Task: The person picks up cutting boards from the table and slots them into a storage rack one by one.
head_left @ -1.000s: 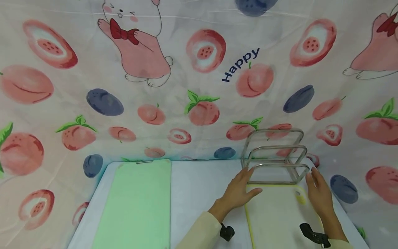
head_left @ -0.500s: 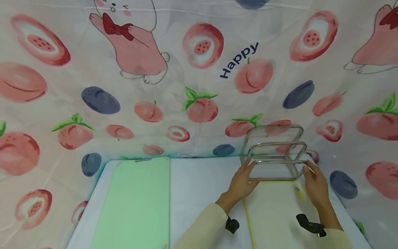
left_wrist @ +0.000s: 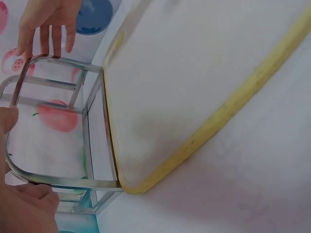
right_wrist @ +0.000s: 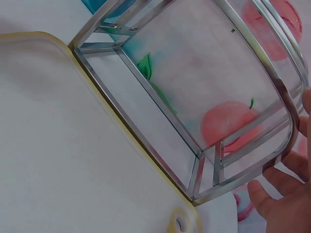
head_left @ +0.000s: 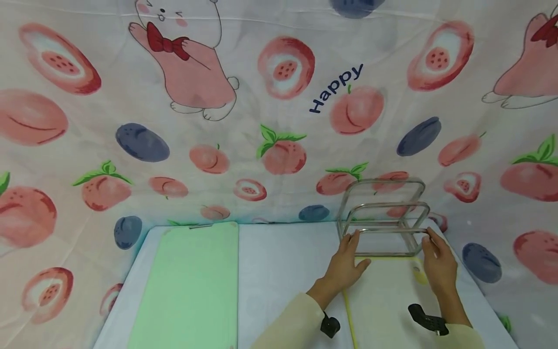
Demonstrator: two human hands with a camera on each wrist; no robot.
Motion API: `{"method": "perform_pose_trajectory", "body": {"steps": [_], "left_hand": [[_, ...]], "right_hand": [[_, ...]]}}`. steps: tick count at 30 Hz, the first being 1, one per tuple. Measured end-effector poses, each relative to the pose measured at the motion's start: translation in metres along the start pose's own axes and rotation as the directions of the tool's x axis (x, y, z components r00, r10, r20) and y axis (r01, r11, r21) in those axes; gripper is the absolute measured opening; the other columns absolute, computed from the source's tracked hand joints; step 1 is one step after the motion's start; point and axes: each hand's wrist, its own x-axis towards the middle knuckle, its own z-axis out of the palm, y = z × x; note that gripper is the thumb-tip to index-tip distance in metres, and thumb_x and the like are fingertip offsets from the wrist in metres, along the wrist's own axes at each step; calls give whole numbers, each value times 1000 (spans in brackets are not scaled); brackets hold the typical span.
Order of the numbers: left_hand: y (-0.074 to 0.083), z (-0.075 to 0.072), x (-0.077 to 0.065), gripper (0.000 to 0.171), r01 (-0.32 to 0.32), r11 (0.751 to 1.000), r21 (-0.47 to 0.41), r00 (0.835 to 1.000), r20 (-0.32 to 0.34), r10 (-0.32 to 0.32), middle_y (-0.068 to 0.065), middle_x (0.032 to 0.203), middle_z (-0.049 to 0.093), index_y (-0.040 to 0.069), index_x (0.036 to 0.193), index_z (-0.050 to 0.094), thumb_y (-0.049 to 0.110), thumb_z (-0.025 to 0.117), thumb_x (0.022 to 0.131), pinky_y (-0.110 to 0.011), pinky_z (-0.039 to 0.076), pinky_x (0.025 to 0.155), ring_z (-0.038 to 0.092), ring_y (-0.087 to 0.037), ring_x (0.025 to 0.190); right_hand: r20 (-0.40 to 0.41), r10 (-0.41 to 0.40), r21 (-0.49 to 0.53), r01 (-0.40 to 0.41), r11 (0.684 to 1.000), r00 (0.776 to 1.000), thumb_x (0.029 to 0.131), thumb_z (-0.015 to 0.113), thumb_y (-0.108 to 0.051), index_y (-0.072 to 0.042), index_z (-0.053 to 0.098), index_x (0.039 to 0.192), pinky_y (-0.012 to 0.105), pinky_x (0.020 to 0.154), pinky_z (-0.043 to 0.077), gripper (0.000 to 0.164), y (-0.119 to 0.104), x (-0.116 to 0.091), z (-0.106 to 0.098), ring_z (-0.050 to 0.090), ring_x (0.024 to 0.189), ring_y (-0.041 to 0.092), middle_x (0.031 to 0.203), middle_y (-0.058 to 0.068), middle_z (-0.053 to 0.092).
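Note:
A silver metal rack with several rounded wire frames stands at the back right of the table. My left hand is at its left side, fingertips against the front frame and thumb held away from the fingers. On the opposite side my right hand reaches up, its fingers touching the right corner of that frame. In the right wrist view, the fingers of the right hand lie along the outside of the metal bar. Directly before the rack lies a cream cutting board with a yellow rim, its far edge right at the rack's base.
A pale green cutting board lies flat on the left of the white table. Behind the table hangs a cloth printed with peaches and rabbits. Black camera mounts sit on both wrists.
My right hand has moved left, from beside the rack to its right corner. My left hand has shifted slightly right along the front frame. The rack stays about where it was.

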Motion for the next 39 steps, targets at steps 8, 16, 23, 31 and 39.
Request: {"method": "perform_pose_trajectory", "body": {"steps": [8,16,23,31,39], "left_hand": [[-2,-3,-4,75,43,999,-5,999,7,-43,-19,147,34,15,153,21,40,60,94,-37,50,88,59,-35,110],[-9,-11,-6,74,26,999,25,999,-39,-25,-21,144,38,15,153,23,39,61,94,-38,52,85,61,-36,105],[-13,-18,-9,72,9,1000,3,999,-42,-9,-23,143,40,13,152,25,38,60,94,-41,50,89,56,-37,113],[-18,-22,-12,70,1,999,-36,999,-46,-3,-24,143,40,12,152,26,38,59,95,-46,47,92,48,-36,123],[-22,-26,-18,69,18,998,-68,999,-44,-21,-23,144,39,16,152,26,38,58,95,-50,46,93,47,-37,125]], "right_hand": [[-23,9,-12,-9,1000,1000,101,42,-42,-22,37,148,56,104,31,52,-4,-5,9,36,133,35,149,10,37],[-52,-25,-5,25,1000,998,101,45,-39,-21,42,146,49,100,38,48,-10,-8,18,44,128,33,143,12,45],[-38,-90,6,90,996,995,101,49,-31,-17,41,146,47,100,37,48,-12,-12,22,42,129,35,142,17,43],[-37,-114,-58,112,992,993,100,50,-35,-15,46,143,49,99,39,48,-16,-14,20,48,123,36,139,18,48],[-33,-122,-50,120,992,992,99,52,-33,-16,49,141,48,98,40,45,-16,-18,21,50,121,37,135,19,50]]}}
